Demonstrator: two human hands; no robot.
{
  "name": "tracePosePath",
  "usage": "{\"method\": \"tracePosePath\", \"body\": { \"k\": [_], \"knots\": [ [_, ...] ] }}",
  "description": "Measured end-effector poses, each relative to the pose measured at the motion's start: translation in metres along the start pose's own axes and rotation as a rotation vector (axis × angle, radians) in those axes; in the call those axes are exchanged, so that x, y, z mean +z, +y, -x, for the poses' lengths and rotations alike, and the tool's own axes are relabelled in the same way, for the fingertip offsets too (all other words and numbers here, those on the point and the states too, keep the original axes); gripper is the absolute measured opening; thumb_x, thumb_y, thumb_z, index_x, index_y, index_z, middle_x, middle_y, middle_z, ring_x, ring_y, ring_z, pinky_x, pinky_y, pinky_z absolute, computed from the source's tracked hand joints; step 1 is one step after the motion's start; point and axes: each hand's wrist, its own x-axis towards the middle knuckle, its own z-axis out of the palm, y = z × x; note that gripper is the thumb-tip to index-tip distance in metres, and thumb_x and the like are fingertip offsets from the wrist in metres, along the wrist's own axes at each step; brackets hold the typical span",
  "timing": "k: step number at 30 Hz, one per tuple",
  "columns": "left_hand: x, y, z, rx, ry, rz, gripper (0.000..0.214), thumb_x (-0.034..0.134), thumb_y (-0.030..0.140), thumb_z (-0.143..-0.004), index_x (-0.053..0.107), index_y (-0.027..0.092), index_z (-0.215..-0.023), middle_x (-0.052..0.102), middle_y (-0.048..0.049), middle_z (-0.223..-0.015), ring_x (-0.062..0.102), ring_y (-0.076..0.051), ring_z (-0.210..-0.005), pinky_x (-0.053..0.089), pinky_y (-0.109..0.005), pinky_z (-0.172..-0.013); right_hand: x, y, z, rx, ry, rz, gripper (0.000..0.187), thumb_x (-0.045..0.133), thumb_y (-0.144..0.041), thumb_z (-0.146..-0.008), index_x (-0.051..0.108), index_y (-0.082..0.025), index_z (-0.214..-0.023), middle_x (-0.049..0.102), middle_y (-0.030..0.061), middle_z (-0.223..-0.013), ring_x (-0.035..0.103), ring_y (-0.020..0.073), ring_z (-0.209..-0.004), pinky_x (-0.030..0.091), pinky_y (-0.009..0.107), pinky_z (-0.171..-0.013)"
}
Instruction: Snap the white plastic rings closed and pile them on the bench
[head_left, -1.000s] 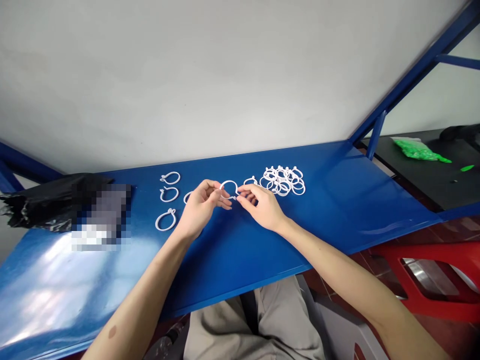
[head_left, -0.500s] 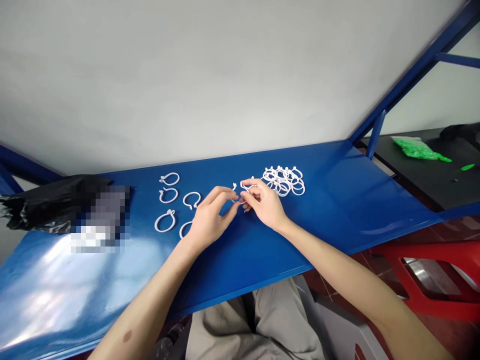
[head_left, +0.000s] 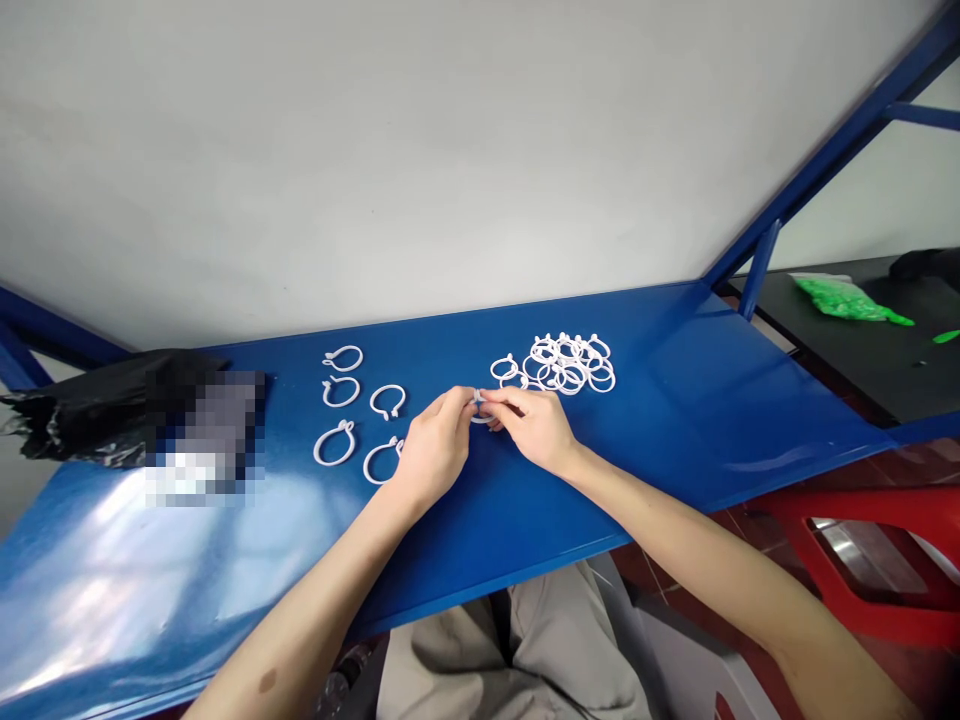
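A white plastic curtain ring is pinched between my two hands, low over the middle of the blue table. My left hand grips its left side with closed fingers. Thumb and fingertips of my right hand are pressed on its right side, near the small knobbed ends. Fingers cover most of the ring, so I cannot tell whether its ends are joined. Just beyond my right hand lies a heap of similar white rings. Left of my left hand, several separate white rings lie flat, some with a gap at their ends.
The blue tabletop meets a pale wall. A black plastic bag sits at the left, beside a blurred-out patch. Blue metal bars rise at the right. Beyond are a green packet and a red stool.
My hands have drawn together and now both pinch the ring. Its raised end has come down between my fingertips. Rings at the heap's left edge are now uncovered.
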Motion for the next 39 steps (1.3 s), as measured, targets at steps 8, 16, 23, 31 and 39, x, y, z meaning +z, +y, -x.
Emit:
{"method": "tracePosePath", "body": {
  "k": [8,16,23,31,39],
  "knots": [
    [-0.017,-0.007,-0.01,0.124,-0.086,-0.184,0.023,0.045,0.031,-0.102,0.064,0.022,-0.111,0.074,-0.0075,-0.103,0.069,-0.022,-0.091,0.053,-0.032,-0.08,-0.009,-0.006,-0.006,-0.213,0.028,0.341,0.021,0.058,-0.03,-0.101,0.077,-0.025,-0.108,0.077,0.0045,-0.1,0.073,0.0181,-0.088,0.058,0.03,-0.08],
    [-0.062,-0.058,-0.019,-0.098,-0.168,-0.629,0.052,0.042,0.004,-0.083,0.071,0.023,-0.122,0.069,-0.0145,-0.123,0.061,-0.038,-0.11,0.05,-0.051,-0.087,-0.042,0.02,-0.043,-0.106,0.259,0.794,0.032,0.049,-0.031,-0.103,0.077,-0.021,-0.115,0.064,0.01,-0.094,0.06,0.0225,-0.084,0.051,0.037,-0.073],
    [-0.06,-0.064,-0.018,-0.147,-0.161,-0.64,0.026,0.047,0.029,-0.093,0.073,0.026,-0.096,0.072,-0.0111,-0.095,0.066,-0.033,-0.095,0.048,-0.045,-0.083,-0.044,0.032,-0.048,-0.037,0.274,0.827,0.031,0.053,-0.03,-0.099,0.073,-0.018,-0.12,0.066,0.0127,-0.093,0.058,0.0301,-0.096,0.051,0.049,-0.087],
    [-0.058,-0.049,-0.023,-0.282,-0.039,-0.426,0.015,0.052,0.034,-0.09,0.063,0.024,-0.089,0.073,-0.0057,-0.085,0.066,-0.024,-0.074,0.044,-0.032,-0.066,-0.04,0.023,-0.042,-0.108,0.321,0.745,0.028,0.053,-0.03,-0.1,0.074,-0.019,-0.115,0.068,0.0102,-0.094,0.058,0.0282,-0.096,0.051,0.047,-0.088],
    [-0.037,-0.009,-0.022,-0.389,0.066,-0.059,0.018,0.056,0.036,-0.086,0.052,0.024,-0.074,0.065,0.0008,-0.064,0.061,-0.018,-0.058,0.039,-0.028,-0.058,-0.013,-0.011,-0.013,-0.192,-0.038,0.299,0.025,0.063,-0.042,-0.097,0.072,-0.023,-0.109,0.072,0.0038,-0.093,0.066,0.0174,-0.083,0.056,0.034,-0.079]
  ]
}}
